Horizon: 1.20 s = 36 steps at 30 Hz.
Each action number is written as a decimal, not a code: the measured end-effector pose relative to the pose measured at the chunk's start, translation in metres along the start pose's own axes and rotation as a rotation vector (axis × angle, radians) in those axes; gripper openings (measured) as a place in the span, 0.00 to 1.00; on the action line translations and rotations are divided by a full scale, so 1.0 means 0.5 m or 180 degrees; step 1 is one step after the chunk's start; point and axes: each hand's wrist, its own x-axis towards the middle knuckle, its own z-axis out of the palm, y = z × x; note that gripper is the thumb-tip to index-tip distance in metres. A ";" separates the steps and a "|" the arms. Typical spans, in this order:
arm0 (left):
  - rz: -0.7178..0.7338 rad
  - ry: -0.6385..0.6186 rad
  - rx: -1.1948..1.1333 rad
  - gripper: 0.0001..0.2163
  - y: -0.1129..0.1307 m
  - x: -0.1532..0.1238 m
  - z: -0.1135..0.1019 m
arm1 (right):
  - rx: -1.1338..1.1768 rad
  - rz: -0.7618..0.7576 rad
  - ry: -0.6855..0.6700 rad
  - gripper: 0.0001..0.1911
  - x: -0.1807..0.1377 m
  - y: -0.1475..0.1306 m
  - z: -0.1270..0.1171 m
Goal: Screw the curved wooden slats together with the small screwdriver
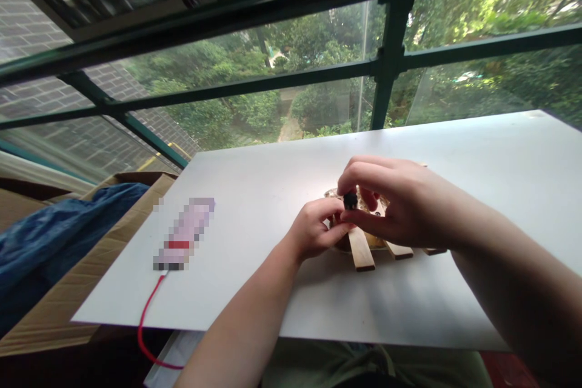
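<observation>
Above the middle of the white table, my right hand is closed, with a small dark knob-like piece between its thumb and fingers. My left hand is curled in from the left just below that piece, its thumb at the upper end of a flat wooden slat. What its fingers hold, if anything, is hidden. Under both hands lies a shiny, crinkled golden-brown thing, mostly covered. Another wooden slat sticks out toward me below my right wrist, and a third slat end shows farther right.
On the table's left side lies a blurred-out flat device, with a red cable running over the front edge. An open cardboard box with blue cloth stands to the left. Green-framed windows rise behind the table.
</observation>
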 end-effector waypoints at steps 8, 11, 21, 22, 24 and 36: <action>0.0118 -0.0231 -0.0013 0.06 -0.002 0.004 -0.005 | 0.0161 0.0008 -0.0250 0.13 0.001 -0.004 -0.012; 0.0136 -0.0265 0.0003 0.06 0.002 0.006 -0.006 | 0.0380 -0.0061 -0.0316 0.15 0.000 -0.004 -0.021; 0.0139 -0.0128 0.0052 0.11 -0.001 0.004 -0.006 | 0.0454 -0.0035 -0.0228 0.10 0.000 0.002 -0.023; 0.0151 -0.0105 0.0100 0.10 -0.002 0.003 -0.005 | 0.0424 -0.0022 -0.0207 0.09 0.001 0.002 -0.023; 0.0200 -0.0067 0.0169 0.08 -0.004 0.003 -0.004 | 0.0356 0.0006 -0.0157 0.07 0.003 0.001 -0.024; 0.0318 -0.0044 0.0139 0.05 0.003 0.007 -0.003 | -0.0125 0.0390 -0.0041 0.07 0.004 0.000 -0.017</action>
